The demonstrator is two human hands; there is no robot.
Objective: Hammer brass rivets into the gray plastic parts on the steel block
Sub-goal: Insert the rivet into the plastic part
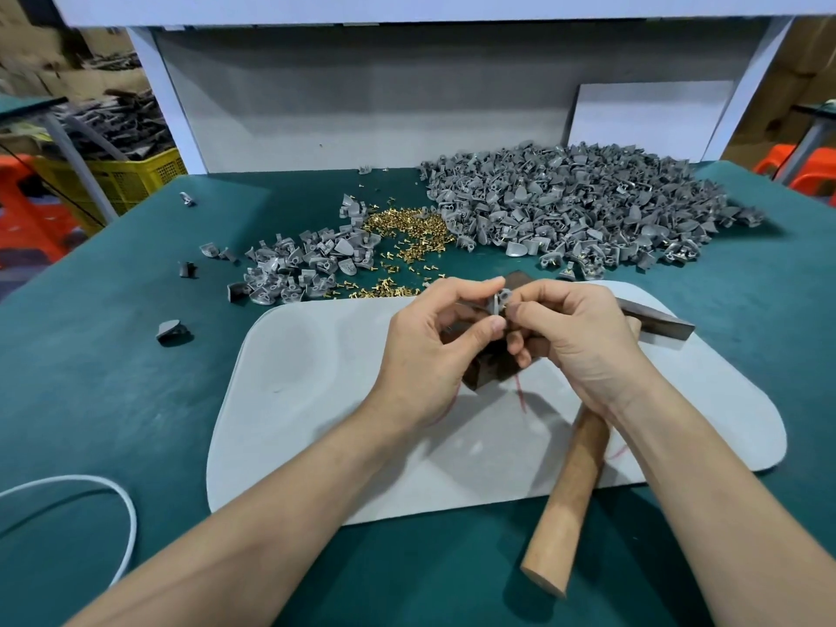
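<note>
A left hand [434, 337] and a right hand [574, 337] pinch one gray part [497, 303] in curled fingertips just above one steel block [486, 368], apparently with a rivet. One hammer [574, 486] lies alongside. Behind, two heaps of parts [565, 210] flank one scatter of brass rivets [407, 228].

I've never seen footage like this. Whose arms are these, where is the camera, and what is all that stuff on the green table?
No machine here: a person works bare-handed, and the single picture comes from a camera worn on their head, looking down. The left hand and right hand pinch one small gray plastic part in their fingers, above a dark steel block on a pale gray mat. A wooden-handled hammer lies under the right wrist, unheld. Behind sit loose brass rivets and a big heap of gray plastic parts.
</note>
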